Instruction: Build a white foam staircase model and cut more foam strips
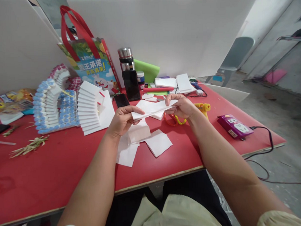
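Note:
Both hands hold one long white foam strip (152, 109) above the red table (56, 169). My left hand (123, 120) grips its left end with the fingers curled round it. My right hand (181, 105) pinches its right end. Under the hands lie loose white foam pieces (157, 143) on the table. Scissors with orange and yellow handles (174, 120) lie just below my right hand.
A white stepped foam model (89, 107) and a blue-capped arch (47, 103) stand at the left. A red-handled bag (94, 64), a steel flask (126, 57) and two black phones (131, 84) are behind. A purple power strip (235, 126) lies at the right edge. White boards wall the back.

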Demonstrator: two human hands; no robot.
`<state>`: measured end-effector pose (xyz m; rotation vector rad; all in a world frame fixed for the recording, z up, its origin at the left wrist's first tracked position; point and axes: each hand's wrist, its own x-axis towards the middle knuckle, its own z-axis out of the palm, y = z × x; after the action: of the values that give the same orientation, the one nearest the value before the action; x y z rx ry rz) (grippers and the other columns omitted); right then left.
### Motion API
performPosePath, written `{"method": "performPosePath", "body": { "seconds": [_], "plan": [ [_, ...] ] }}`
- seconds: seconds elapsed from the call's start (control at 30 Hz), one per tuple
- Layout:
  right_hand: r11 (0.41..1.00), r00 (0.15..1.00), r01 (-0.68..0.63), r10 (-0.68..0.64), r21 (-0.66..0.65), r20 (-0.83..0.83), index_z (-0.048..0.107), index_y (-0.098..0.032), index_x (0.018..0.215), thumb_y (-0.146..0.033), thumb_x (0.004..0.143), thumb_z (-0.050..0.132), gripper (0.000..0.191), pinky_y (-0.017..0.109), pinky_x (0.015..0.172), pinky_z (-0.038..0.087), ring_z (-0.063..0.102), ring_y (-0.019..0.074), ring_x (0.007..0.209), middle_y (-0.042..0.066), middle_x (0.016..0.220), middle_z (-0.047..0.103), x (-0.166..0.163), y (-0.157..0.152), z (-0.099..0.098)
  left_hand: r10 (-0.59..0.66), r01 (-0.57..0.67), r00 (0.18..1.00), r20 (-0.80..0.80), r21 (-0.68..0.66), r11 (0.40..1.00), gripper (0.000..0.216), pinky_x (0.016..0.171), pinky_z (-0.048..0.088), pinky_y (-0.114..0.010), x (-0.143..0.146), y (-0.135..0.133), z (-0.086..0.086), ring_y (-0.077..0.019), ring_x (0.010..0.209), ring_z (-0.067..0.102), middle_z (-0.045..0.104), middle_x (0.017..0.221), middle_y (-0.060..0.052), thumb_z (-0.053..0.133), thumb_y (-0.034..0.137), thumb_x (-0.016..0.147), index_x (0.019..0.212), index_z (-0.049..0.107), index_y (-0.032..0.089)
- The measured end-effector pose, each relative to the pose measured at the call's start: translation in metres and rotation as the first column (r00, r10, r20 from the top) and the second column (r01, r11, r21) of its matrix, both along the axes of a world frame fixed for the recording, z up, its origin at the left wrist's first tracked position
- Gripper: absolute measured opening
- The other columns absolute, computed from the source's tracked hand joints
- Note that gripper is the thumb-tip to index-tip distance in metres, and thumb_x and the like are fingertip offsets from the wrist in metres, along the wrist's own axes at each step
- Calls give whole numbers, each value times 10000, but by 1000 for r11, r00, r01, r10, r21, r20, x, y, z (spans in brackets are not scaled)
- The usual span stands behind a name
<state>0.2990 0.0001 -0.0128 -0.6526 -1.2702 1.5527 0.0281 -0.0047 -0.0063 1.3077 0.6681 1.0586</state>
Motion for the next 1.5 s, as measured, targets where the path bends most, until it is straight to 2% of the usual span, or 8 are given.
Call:
{"method": "performPosePath", "body": {
  "seconds": [0.27, 0.4, 0.57, 0.77, 1.03, 1.17, 1.3, 1.5],
  "plan": [
    [997, 995, 40, -45, 59, 94, 675, -137, 594, -68, 553, 600, 110, 223, 454, 252, 354, 70, 474, 3, 575, 495, -5, -2, 4, -207, 200, 977, -48, -125, 972, 289, 503, 459, -310, -11, 2, 3, -225, 544, 640, 679, 649, -99, 581, 197, 599, 817, 754, 117],
    [996, 990, 27, -37, 79, 135, 683, -143, 581, -87, 550, 581, 120, 223, 446, 264, 385, 82, 481, 8, 574, 521, -11, -6, 7, -324, 315, 946, 25, -311, 897, 442, 533, 529, -398, -13, 5, 8, -359, 641, 727, 733, 719, -130, 592, 527, 753, 995, 662, 163],
    [997, 970, -26, 6, 79, 245, 691, -146, 589, -117, 553, 569, 130, 230, 469, 334, 466, 107, 513, 19, 589, 554, -22, -10, 8, -457, 369, 884, -97, -456, 810, 718, 516, 547, -382, 0, -1, 11, -312, 587, 726, 769, 846, -197, 501, 807, 788, 1010, 679, 148],
    [987, 953, -44, -5, 154, 303, 690, -152, 607, -120, 575, 562, 135, 242, 528, 381, 485, 118, 571, 15, 627, 544, -28, -12, 8, -507, 364, 806, -305, -419, 832, 443, 494, 543, -297, 8, -10, 9, -241, 570, 721, 772, 825, -202, 747, 563, 787, 855, 721, 126],
    [956, 940, 143, -213, 257, 268, 670, -162, 603, -105, 614, 602, 89, 238, 573, 390, 533, 130, 667, 29, 720, 614, -20, -3, 3, -530, 421, 811, -248, -382, 823, 341, 588, 597, -330, 3, -10, 6, -273, 673, 760, 777, 870, -202, 830, 385, 761, 928, 712, 112],
    [941, 938, 331, -336, 68, 86, 666, -182, 863, -304, 746, 732, 182, 222, 510, 390, 538, 107, 597, 3, 726, 581, -26, 2, 0, -399, 314, 898, -185, -367, 876, 299, 622, 618, -302, 7, -7, 2, -250, 701, 766, 780, 850, -183, 834, 318, 768, 933, 710, 101],
    [974, 968, 224, -217, -39, 124, 627, -191, 968, -597, 778, 736, 461, 219, 428, 347, 528, 102, 540, 4, 721, 587, -38, 1, -3, -321, 235, 929, -185, -378, 896, 274, 635, 631, -298, 12, -7, 0, -244, 708, 768, 779, 811, -165, 829, 281, 776, 937, 699, 101],
    [961, 950, 269, -276, 63, 144, 621, -162, 841, -381, 644, 892, 400, 199, 411, 307, 429, 57, 466, -48, 600, 553, -48, -3, -7, -334, 230, 917, -216, -395, 889, 251, 661, 644, -331, 17, -10, 3, -244, 704, 767, 780, 841, -179, 797, 228, 804, 969, 677, 81]
  ]
}}
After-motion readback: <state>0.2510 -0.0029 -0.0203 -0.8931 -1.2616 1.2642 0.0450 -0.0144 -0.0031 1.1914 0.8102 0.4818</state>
